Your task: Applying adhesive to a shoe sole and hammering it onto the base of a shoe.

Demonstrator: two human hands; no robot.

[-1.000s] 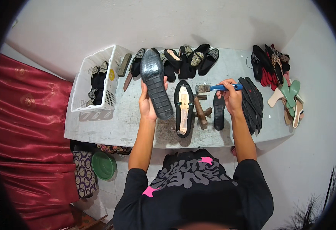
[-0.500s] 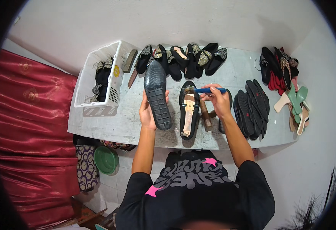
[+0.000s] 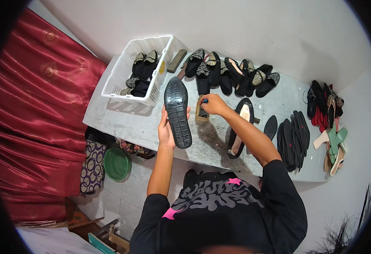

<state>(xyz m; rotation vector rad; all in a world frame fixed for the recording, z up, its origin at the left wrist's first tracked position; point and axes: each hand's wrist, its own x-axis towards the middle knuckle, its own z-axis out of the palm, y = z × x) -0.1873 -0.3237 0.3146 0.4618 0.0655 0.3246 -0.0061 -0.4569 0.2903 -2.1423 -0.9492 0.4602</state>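
Note:
My left hand (image 3: 165,132) holds up a black shoe sole (image 3: 179,120), its ridged tread facing me and its fingers behind it. My right hand (image 3: 215,105) is closed on a blue-handled brush (image 3: 205,101) over a small yellowish container (image 3: 202,118); the brush's bristles are hidden. Beneath my right forearm a black shoe (image 3: 246,111) lies bottom up, its pale underside partly covered by the arm. A wooden piece (image 3: 257,120), mostly hidden, lies beside that shoe. Farther right lies a single dark sole (image 3: 271,126).
Several black shoes with patterned uppers (image 3: 213,72) line the wall side of the table (image 3: 105,112). A white basket (image 3: 156,91) of shoes stands at left. At right are stacked dark soles (image 3: 295,139) and green and beige sole pieces (image 3: 332,142). A green basin (image 3: 117,164) is on the floor.
My right hand has moved left with the brush, from the upturned shoe to the small container. My left hand still holds the sole. The whole view has shifted and turned.

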